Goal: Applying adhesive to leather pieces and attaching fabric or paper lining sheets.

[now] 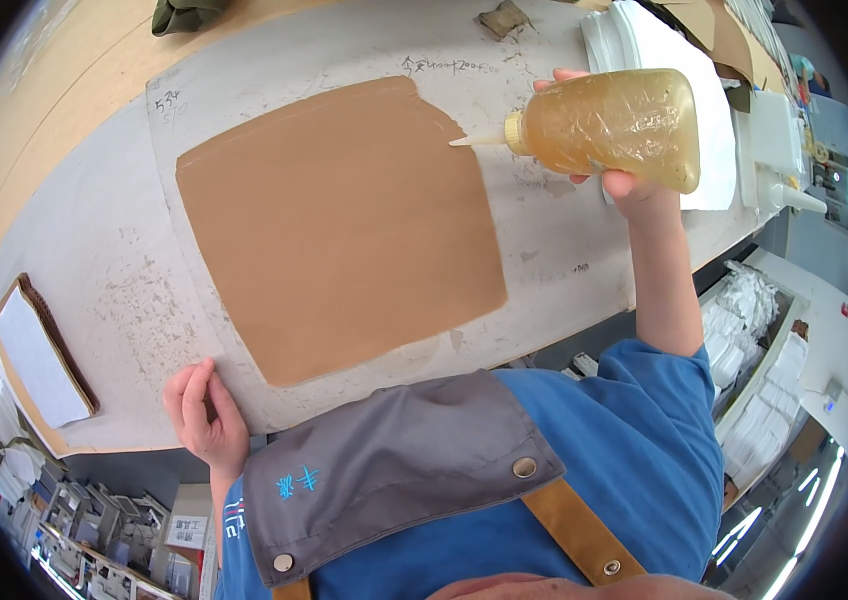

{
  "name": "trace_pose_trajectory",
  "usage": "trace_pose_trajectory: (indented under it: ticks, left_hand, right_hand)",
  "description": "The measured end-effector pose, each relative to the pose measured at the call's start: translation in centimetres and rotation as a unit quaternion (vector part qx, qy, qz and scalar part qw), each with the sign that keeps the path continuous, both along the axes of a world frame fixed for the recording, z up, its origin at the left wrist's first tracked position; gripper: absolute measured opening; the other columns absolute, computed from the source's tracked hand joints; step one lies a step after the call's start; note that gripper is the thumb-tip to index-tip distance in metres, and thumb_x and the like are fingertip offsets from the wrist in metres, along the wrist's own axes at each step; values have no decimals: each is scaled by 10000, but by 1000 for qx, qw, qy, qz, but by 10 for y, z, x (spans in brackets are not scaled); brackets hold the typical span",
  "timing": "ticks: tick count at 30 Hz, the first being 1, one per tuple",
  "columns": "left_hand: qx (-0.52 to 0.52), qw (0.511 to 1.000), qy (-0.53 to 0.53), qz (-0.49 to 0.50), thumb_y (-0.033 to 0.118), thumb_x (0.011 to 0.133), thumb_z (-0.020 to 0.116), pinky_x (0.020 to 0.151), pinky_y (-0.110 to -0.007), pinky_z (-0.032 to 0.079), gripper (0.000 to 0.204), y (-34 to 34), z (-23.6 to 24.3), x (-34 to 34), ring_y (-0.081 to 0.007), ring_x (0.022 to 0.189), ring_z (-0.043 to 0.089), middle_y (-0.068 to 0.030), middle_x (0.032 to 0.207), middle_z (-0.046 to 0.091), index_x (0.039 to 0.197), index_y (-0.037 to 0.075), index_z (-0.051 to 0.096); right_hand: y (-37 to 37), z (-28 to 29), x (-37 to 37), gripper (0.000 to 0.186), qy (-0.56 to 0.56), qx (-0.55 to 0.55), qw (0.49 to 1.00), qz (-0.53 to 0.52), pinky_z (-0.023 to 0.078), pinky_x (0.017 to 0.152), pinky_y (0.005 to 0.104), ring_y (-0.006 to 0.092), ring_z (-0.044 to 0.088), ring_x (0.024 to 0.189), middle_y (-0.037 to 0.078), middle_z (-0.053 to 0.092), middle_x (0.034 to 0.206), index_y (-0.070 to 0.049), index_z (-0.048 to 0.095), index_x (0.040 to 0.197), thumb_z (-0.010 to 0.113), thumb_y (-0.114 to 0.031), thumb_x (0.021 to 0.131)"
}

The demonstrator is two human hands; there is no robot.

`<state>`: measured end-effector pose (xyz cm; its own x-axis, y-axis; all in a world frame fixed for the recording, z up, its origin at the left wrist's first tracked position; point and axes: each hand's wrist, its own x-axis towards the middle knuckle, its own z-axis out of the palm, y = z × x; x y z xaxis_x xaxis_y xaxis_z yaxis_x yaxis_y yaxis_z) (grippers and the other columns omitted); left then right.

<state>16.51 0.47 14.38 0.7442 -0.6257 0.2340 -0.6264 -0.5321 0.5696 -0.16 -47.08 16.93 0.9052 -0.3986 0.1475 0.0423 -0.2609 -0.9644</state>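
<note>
My right hand (pixel 629 188) grips a squeeze bottle (pixel 624 120) of amber liquid, tilted on its side, its pale nozzle pointing left over the upper right edge of a tan sheet (pixel 339 235). The sheet lies flat on a marked, stained grey work mat (pixel 114 300); whether the nozzle tip touches it I cannot tell. My left hand (pixel 202 412) rests at the table's near edge, left of the sheet's lower corner, with curled fingers and nothing visible in them.
White sheets (pixel 709 190) lie at the right behind the bottle, beside another white nozzled container (pixel 789 195). A stack with a white top (pixel 39 355) lies far left. Olive cloth (pixel 184 14) and a small scrap (pixel 504 20) sit at the back. Bins of white material (pixel 744 360) stand right.
</note>
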Motion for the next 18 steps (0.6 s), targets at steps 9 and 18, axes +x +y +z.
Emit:
trace_pose_trajectory:
  ticks: [9, 18]
  left_hand:
    - [3, 1000, -5, -4, -117, 920, 641, 790, -321, 512, 233, -3, 0, 0, -244, 932, 608, -126, 1047, 638, 1126, -23, 695]
    - [11, 1000, 9, -2, -87, 961, 617, 865, -305, 519, 208, 2, 1, -2, -226, 983, 635, -134, 1084, 658, 1146, -23, 686]
  right_hand:
    - [11, -1, 11, 1069, 32, -8, 997, -65, 559, 566, 200, 206, 727, 1029, 181, 640, 1352, -27, 574, 1374, 867, -699, 596]
    - [19, 4, -13, 1039, 17, 39, 996, -79, 541, 513, 188, 200, 736, 968, 206, 644, 1333, -6, 577, 1362, 882, -663, 617]
